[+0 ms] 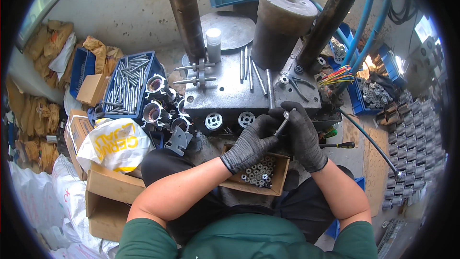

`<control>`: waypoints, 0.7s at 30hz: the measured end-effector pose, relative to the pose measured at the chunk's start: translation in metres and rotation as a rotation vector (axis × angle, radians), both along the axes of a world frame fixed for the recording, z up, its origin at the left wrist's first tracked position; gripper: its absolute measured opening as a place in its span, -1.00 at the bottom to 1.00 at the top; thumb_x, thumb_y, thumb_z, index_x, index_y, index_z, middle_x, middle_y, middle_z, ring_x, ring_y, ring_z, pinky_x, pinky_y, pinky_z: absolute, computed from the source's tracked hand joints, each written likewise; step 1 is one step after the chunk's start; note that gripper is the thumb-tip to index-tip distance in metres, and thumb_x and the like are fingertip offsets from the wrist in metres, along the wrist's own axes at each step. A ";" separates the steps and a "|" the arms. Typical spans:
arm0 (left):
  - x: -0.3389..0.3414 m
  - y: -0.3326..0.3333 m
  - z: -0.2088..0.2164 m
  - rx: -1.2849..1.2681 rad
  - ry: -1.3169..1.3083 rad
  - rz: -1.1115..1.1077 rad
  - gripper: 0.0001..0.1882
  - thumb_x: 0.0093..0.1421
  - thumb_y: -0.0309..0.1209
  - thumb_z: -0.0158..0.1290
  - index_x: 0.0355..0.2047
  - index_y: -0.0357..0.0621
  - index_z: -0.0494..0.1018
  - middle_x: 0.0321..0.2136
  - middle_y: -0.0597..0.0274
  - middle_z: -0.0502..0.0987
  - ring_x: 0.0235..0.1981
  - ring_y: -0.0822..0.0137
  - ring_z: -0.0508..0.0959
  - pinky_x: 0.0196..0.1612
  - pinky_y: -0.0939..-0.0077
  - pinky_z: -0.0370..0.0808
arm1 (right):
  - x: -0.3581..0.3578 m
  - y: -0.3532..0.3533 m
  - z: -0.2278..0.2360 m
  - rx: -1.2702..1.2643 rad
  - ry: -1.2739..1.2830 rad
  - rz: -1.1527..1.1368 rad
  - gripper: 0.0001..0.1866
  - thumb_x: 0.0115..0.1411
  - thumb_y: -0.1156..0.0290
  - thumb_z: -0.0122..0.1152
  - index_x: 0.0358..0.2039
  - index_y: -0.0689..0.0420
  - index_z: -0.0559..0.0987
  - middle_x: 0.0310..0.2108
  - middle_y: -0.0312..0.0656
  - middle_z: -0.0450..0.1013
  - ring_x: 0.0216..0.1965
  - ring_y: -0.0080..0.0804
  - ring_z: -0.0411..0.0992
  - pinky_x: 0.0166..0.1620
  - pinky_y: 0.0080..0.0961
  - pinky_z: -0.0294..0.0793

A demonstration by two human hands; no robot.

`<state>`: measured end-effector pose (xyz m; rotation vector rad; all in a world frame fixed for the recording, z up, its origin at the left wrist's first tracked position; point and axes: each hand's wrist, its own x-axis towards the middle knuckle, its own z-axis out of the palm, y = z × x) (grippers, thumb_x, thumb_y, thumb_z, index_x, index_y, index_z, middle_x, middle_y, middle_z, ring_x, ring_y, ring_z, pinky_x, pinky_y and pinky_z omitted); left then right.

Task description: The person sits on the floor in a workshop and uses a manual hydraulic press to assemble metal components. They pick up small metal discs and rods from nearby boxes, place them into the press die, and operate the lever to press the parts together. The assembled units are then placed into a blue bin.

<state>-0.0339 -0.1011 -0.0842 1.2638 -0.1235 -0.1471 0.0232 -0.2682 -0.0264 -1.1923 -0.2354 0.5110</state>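
Both my hands wear dark grey gloves and meet just in front of the steel press bed. A short metal shaft slants between them. My right hand has its fingers closed round the shaft's upper part. My left hand is closed at the lower end, thumb and fingers against it. Below them a cardboard box holds many small round metal parts that look like bearings. On the bed lie several loose metal shafts, pliers and a small bearing.
A thick steel cylinder stands on the bed between two columns. At left are a blue crate of shafts, motor housings and a white plastic bag. Stacked metal parts and a screwdriver are at right.
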 end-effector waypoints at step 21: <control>0.020 0.072 0.073 -0.366 -0.015 0.382 -0.21 0.32 -0.44 0.28 0.45 0.04 0.12 -0.11 0.08 0.56 -0.07 0.07 0.71 -0.26 0.33 0.79 | 0.026 0.046 -0.108 -0.224 0.386 0.258 -0.49 0.38 0.08 0.36 0.17 0.11 0.50 -0.04 -0.21 0.53 -0.06 -0.40 0.56 -0.03 -0.40 0.63</control>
